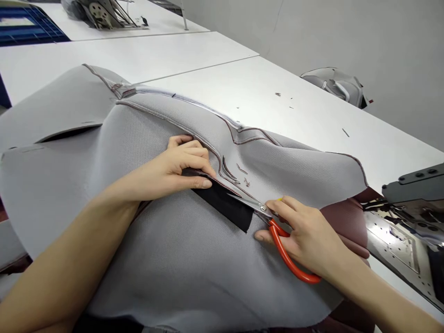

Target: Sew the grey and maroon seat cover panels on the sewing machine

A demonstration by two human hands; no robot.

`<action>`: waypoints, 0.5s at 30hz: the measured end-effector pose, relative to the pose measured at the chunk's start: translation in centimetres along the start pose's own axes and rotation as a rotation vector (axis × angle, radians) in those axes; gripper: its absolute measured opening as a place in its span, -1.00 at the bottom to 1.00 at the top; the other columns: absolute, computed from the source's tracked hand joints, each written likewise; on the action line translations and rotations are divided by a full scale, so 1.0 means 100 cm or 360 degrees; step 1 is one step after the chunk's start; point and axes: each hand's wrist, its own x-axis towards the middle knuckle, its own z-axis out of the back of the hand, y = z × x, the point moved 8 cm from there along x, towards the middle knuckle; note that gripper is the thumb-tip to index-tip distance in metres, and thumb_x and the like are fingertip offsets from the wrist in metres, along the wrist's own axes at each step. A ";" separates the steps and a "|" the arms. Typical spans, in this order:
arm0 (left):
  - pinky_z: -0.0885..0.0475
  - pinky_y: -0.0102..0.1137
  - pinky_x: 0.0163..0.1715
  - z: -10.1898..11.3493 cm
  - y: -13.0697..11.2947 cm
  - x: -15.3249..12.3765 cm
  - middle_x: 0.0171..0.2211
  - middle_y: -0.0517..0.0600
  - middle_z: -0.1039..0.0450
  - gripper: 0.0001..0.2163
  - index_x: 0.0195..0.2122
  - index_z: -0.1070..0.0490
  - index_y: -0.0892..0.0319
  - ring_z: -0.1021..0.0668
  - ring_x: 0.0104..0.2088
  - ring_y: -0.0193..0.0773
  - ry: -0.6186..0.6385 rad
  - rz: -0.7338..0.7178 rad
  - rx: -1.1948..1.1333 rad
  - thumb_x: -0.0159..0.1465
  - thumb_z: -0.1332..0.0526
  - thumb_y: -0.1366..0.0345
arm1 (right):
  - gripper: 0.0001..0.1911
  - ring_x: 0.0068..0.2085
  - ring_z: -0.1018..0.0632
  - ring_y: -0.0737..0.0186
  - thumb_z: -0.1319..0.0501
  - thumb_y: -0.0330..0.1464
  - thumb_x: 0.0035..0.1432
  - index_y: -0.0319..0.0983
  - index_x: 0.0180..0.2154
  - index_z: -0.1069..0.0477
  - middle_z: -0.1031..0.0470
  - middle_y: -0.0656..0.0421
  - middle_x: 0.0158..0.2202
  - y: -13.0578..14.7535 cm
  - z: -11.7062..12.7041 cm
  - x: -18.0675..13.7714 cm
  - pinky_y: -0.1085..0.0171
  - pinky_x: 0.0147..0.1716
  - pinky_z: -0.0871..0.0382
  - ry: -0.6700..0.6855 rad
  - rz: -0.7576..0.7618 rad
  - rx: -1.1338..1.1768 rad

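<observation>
A large grey sewn fabric cover (194, 259) with dark red seam edges lies across the table in front of me. My left hand (190, 164) pinches a seam edge of it, thumb over a black fabric strip (225, 206) that runs along the seam. In my right hand (301, 226) is a pair of scissors (294, 266) with orange-red handles. Their metal blades point left along the seam, over the upper edge of the black strip. Several thin trimmed scraps (231, 171) rest on the cover just beyond the blades.
At the right edge stands a sewing machine (416, 203) with a metal bed plate. More machine parts (104, 14) and a blue crate (27, 23) are at the far left. Small scraps dot the white table (294, 125). A grey bundle (336, 85) is beyond its far edge.
</observation>
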 end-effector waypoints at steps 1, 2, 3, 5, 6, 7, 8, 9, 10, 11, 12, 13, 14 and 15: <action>0.18 -0.29 0.23 0.000 0.001 0.000 -0.37 -0.16 -0.43 -0.81 -0.30 -0.56 0.04 -0.40 -0.16 -0.30 0.0007 0.0013 0.0000 0.29 -0.25 0.07 | -0.59 -0.48 -0.40 0.27 -0.18 -0.03 0.30 -0.26 -0.13 -0.46 -0.43 0.17 -0.38 0.000 -0.001 -0.001 0.28 -0.48 -0.27 -0.0028 0.0017 0.0021; 0.18 -0.28 0.24 0.000 0.002 0.001 -0.36 -0.15 -0.44 -0.79 -0.30 -0.56 0.05 -0.40 -0.16 -0.30 0.0018 0.0029 0.0004 0.29 -0.25 0.06 | -0.58 -0.50 -0.39 0.29 -0.16 -0.02 0.32 -0.26 -0.15 -0.46 -0.42 0.19 -0.42 0.000 -0.002 -0.002 0.29 -0.50 -0.25 -0.0050 0.0023 0.0043; 0.18 -0.27 0.24 0.000 0.003 0.001 -0.36 -0.15 -0.44 -0.78 -0.30 -0.56 0.05 -0.40 -0.15 -0.29 0.0026 0.0043 0.0011 0.29 -0.24 0.05 | -0.57 -0.52 -0.37 0.30 -0.15 -0.01 0.32 -0.26 -0.16 -0.47 -0.41 0.20 -0.45 -0.001 -0.002 -0.002 0.29 -0.51 -0.24 -0.0058 0.0016 0.0066; 0.18 -0.26 0.25 0.000 0.003 0.000 -0.36 -0.14 -0.44 -0.76 -0.30 -0.56 0.05 -0.41 -0.15 -0.28 0.0036 0.0049 0.0028 0.30 -0.23 0.03 | -0.56 -0.52 -0.37 0.30 -0.16 0.02 0.31 -0.24 -0.19 -0.49 -0.40 0.22 -0.47 -0.004 -0.002 -0.002 0.30 -0.52 -0.22 -0.0022 -0.0036 0.0139; 0.16 -0.25 0.24 0.001 0.001 -0.001 -0.36 -0.14 -0.44 -0.76 -0.30 -0.55 0.05 -0.41 -0.15 -0.27 0.0027 0.0032 0.0044 0.30 -0.23 0.03 | -0.57 -0.50 -0.38 0.30 -0.19 0.02 0.29 -0.22 -0.19 -0.49 -0.41 0.22 -0.46 -0.007 -0.002 -0.002 0.30 -0.50 -0.23 0.0015 -0.0084 0.0196; 0.14 -0.25 0.24 0.001 -0.002 -0.001 -0.35 -0.13 -0.45 -0.77 -0.29 -0.55 0.04 -0.41 -0.15 -0.26 -0.0003 0.0000 0.0077 0.31 -0.22 0.03 | -0.58 -0.47 -0.41 0.29 -0.22 0.03 0.25 -0.20 -0.19 -0.49 -0.44 0.21 -0.43 -0.010 0.000 -0.002 0.30 -0.47 -0.27 0.0045 -0.0147 0.0267; 0.11 -0.24 0.22 0.002 -0.008 -0.002 -0.32 -0.12 -0.46 -0.78 -0.29 -0.55 0.04 -0.42 -0.14 -0.25 -0.0053 -0.0045 0.0128 0.32 -0.22 0.05 | -0.58 -0.43 -0.45 0.28 -0.27 0.03 0.21 -0.18 -0.17 -0.49 -0.47 0.21 -0.39 -0.015 0.001 -0.002 0.30 -0.43 -0.31 0.0061 -0.0223 0.0345; 0.08 -0.23 0.20 0.002 -0.014 -0.003 -0.27 -0.10 -0.48 -0.79 -0.29 -0.54 0.05 -0.42 -0.11 -0.22 -0.0112 -0.0093 0.0193 0.33 -0.21 0.07 | -0.57 -0.38 -0.47 0.26 -0.31 0.03 0.16 -0.16 -0.14 -0.48 -0.50 0.20 -0.34 -0.020 0.004 -0.003 0.30 -0.39 -0.34 0.0059 -0.0305 0.0423; 0.05 -0.22 0.19 0.000 -0.021 -0.004 -0.21 -0.09 -0.50 -0.80 -0.27 -0.53 0.05 -0.43 -0.06 -0.19 -0.0160 -0.0140 0.0262 0.34 -0.19 0.10 | -0.55 -0.35 -0.49 0.25 -0.34 0.03 0.13 -0.15 -0.12 -0.47 -0.51 0.20 -0.30 -0.026 0.007 -0.004 0.29 -0.36 -0.37 0.0039 -0.0383 0.0491; 0.03 -0.21 0.17 -0.004 -0.027 -0.005 -0.15 -0.07 -0.52 -0.81 -0.24 -0.52 0.06 -0.44 -0.03 -0.17 -0.0188 -0.0177 0.0322 0.36 -0.18 0.11 | -0.53 -0.32 -0.50 0.23 -0.36 0.03 0.10 -0.14 -0.10 -0.46 -0.52 0.20 -0.28 -0.030 0.009 -0.006 0.29 -0.34 -0.38 0.0015 -0.0451 0.0547; 0.01 -0.21 0.16 -0.010 -0.032 -0.005 -0.11 -0.07 -0.53 -0.81 -0.19 -0.51 0.06 -0.45 -0.01 -0.16 -0.0191 -0.0200 0.0364 0.36 -0.18 0.11 | -0.53 -0.32 -0.50 0.23 -0.36 0.02 0.09 -0.15 -0.10 -0.45 -0.51 0.20 -0.28 -0.034 0.010 -0.008 0.29 -0.33 -0.39 -0.0008 -0.0498 0.0590; 0.00 -0.20 0.14 -0.016 -0.035 -0.005 -0.10 -0.07 -0.54 -0.80 -0.14 -0.50 0.05 -0.46 -0.02 -0.17 -0.0168 -0.0208 0.0382 0.36 -0.18 0.10 | -0.54 -0.32 -0.49 0.23 -0.36 0.01 0.10 -0.15 -0.10 -0.45 -0.50 0.21 -0.30 -0.036 0.011 -0.010 0.29 -0.33 -0.38 -0.0020 -0.0520 0.0617; 0.00 -0.21 0.13 -0.023 -0.037 -0.004 -0.11 -0.09 -0.55 -0.78 -0.10 -0.50 0.03 -0.48 -0.05 -0.19 -0.0122 -0.0202 0.0376 0.36 -0.19 0.07 | -0.55 -0.32 -0.48 0.24 -0.36 0.00 0.10 -0.15 -0.10 -0.45 -0.48 0.22 -0.31 -0.036 0.011 -0.012 0.29 -0.33 -0.38 -0.0019 -0.0518 0.0631; -0.01 -0.21 0.11 -0.030 -0.036 -0.003 -0.15 -0.11 -0.56 -0.78 -0.09 -0.50 0.00 -0.49 -0.10 -0.22 -0.0073 -0.0182 0.0353 0.37 -0.19 0.06 | -0.55 -0.32 -0.48 0.25 -0.37 -0.01 0.10 -0.15 -0.10 -0.45 -0.47 0.22 -0.31 -0.034 0.010 -0.014 0.29 -0.32 -0.38 -0.0008 -0.0497 0.0632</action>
